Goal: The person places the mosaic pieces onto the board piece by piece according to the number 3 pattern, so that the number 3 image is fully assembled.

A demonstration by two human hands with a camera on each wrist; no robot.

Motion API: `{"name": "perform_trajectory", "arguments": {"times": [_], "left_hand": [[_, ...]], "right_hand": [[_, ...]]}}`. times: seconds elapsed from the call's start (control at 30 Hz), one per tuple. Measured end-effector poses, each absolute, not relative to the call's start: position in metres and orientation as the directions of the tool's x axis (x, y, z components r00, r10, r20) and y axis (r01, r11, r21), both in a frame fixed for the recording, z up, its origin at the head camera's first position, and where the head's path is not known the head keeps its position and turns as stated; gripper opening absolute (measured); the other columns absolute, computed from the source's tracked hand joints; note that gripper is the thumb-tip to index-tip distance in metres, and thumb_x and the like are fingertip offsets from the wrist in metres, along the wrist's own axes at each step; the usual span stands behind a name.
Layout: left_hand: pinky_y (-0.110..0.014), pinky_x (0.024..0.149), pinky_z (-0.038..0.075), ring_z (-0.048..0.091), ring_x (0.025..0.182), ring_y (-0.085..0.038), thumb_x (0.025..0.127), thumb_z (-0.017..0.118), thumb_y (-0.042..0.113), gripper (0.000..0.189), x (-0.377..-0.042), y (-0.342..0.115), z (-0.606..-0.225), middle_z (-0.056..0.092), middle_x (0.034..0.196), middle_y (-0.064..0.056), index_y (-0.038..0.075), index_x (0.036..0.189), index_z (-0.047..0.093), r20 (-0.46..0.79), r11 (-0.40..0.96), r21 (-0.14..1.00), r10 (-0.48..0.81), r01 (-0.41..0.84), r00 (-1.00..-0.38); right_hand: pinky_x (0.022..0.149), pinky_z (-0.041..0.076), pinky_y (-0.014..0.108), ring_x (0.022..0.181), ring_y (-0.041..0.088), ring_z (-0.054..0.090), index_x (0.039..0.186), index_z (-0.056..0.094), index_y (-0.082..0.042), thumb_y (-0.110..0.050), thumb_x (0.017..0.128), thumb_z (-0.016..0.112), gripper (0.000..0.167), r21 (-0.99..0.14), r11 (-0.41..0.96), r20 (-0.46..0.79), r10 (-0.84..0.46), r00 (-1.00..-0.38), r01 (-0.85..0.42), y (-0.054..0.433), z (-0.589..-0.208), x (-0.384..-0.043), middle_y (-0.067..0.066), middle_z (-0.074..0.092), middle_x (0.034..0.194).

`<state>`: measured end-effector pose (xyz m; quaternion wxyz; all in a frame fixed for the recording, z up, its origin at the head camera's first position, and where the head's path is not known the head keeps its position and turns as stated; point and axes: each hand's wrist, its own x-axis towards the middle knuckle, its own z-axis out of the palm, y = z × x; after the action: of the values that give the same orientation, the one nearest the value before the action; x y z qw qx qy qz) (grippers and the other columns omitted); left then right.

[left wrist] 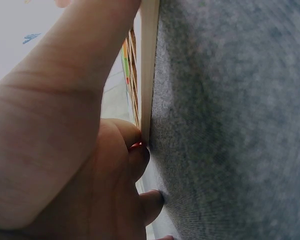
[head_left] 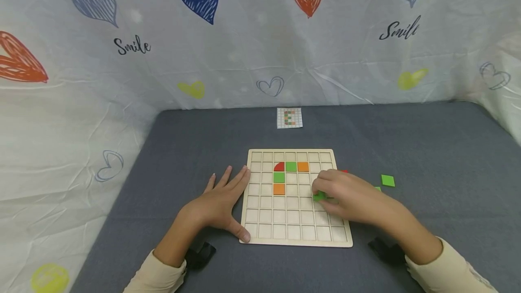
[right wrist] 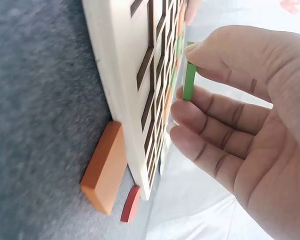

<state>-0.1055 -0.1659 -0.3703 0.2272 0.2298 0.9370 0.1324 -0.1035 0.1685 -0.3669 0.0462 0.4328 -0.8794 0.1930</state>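
Note:
A pale wooden grid board (head_left: 293, 230) lies on the grey cloth. In it sit a red quarter-round tile (head_left: 279, 167), green tiles (head_left: 291, 166) and orange tiles (head_left: 279, 189), forming a corner shape. My left hand (head_left: 217, 202) rests at the board's left edge, fingers spread, thumb at the near corner. Over the right part of the grid, my right hand (head_left: 346, 196) pinches a green square tile (right wrist: 189, 80) between thumb and fingers, held above the board's surface in the right wrist view.
Right of the board lie a loose green tile (head_left: 388, 180), an orange tile (right wrist: 104, 167) and a red piece (right wrist: 130, 204), partly hidden by the right hand in the head view. A small printed grid card (head_left: 289, 118) lies behind the board, before a heart-patterned curtain (head_left: 252, 35).

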Motion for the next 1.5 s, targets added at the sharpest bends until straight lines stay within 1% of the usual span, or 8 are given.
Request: {"name": "perform_trajectory", "arguments": {"times": [0.13,0.27,0.47,0.67,0.9,1.13,1.4,1.5], "left_hand": [[-0.062,0.115,-0.005,-0.012,0.151,-0.032,0.047,0.087,0.074,0.154,-0.106,-0.166,-0.371,-0.001,0.167,0.0,0.017,0.163,0.004,-0.366,0.861,0.346,0.49,0.373,-0.791],[-0.063,0.115,-0.005,-0.011,0.151,-0.032,0.047,0.087,0.074,0.154,-0.106,-0.166,-0.372,-0.001,0.167,0.0,0.016,0.163,0.004,-0.36,0.859,0.347,0.493,0.377,-0.792],[-0.064,0.114,-0.004,-0.011,0.151,-0.032,0.047,0.087,0.074,0.154,-0.106,-0.166,-0.372,-0.001,0.167,-0.001,0.016,0.163,0.004,-0.354,0.855,0.347,0.5,0.386,-0.79],[-0.064,0.114,-0.005,-0.011,0.151,-0.033,0.047,0.086,0.075,0.154,-0.106,-0.166,-0.372,-0.001,0.167,-0.001,0.016,0.163,0.004,-0.355,0.854,0.346,0.503,0.389,-0.788],[-0.064,0.114,-0.004,-0.011,0.151,-0.033,0.048,0.087,0.074,0.153,-0.107,-0.166,-0.371,0.0,0.168,-0.002,0.015,0.163,0.004,-0.357,0.857,0.349,0.496,0.379,-0.791],[-0.063,0.115,-0.005,-0.011,0.151,-0.032,0.048,0.087,0.074,0.153,-0.107,-0.165,-0.371,-0.001,0.167,0.0,0.016,0.163,0.004,-0.366,0.861,0.344,0.49,0.374,-0.792],[-0.064,0.114,-0.004,-0.01,0.151,-0.033,0.048,0.087,0.074,0.153,-0.106,-0.166,-0.371,0.001,0.168,-0.002,0.015,0.163,0.005,-0.357,0.855,0.348,0.499,0.384,-0.789],[-0.064,0.114,-0.004,-0.01,0.151,-0.034,0.048,0.087,0.074,0.152,-0.106,-0.166,-0.371,0.001,0.168,-0.002,0.014,0.163,0.005,-0.356,0.854,0.349,0.502,0.386,-0.788]], "right_hand": [[0.066,0.048,0.029,0.077,0.008,0.053,0.087,0.067,-0.015,0.0,0.079,0.074,0.019,-0.307,0.542,0.26,-0.743,-0.617,-0.782,0.163,-0.368,-0.108,-0.008,0.06,0.087],[0.065,0.049,0.028,0.078,0.008,0.053,0.087,0.067,-0.016,0.0,0.08,0.074,0.018,-0.31,0.548,0.244,-0.744,-0.622,-0.777,0.156,-0.367,-0.111,-0.008,0.061,0.088],[0.069,0.049,0.029,0.079,0.01,0.054,0.083,0.065,-0.015,0.001,0.08,0.072,0.018,-0.301,0.528,0.246,-0.761,-0.6,-0.794,0.147,-0.368,-0.116,-0.006,0.062,0.087],[0.067,0.048,0.029,0.075,0.01,0.052,0.08,0.061,-0.015,0.002,0.078,0.073,0.021,-0.302,0.524,0.237,-0.768,-0.595,-0.796,0.138,-0.37,-0.122,-0.006,0.058,0.081],[0.067,0.045,0.029,0.072,0.01,0.047,0.076,0.056,-0.017,0.003,0.08,0.075,0.027,-0.322,0.52,0.199,-0.78,-0.593,-0.791,0.13,-0.37,-0.127,-0.008,0.052,0.076],[0.069,0.047,0.028,0.074,0.01,0.05,0.078,0.059,-0.015,0.003,0.08,0.074,0.024,-0.319,0.52,0.174,-0.79,-0.588,-0.792,0.124,-0.37,-0.129,-0.008,0.053,0.077],[0.065,0.046,0.025,0.07,0.009,0.047,0.078,0.061,-0.014,0.004,0.08,0.073,0.022,-0.309,0.525,0.154,-0.795,-0.586,-0.793,0.118,-0.37,-0.13,-0.009,0.049,0.074],[0.065,0.046,0.025,0.07,0.009,0.047,0.08,0.063,-0.014,0.003,0.08,0.074,0.02,-0.307,0.529,0.149,-0.795,-0.589,-0.791,0.116,-0.37,-0.13,-0.008,0.05,0.075]]}}
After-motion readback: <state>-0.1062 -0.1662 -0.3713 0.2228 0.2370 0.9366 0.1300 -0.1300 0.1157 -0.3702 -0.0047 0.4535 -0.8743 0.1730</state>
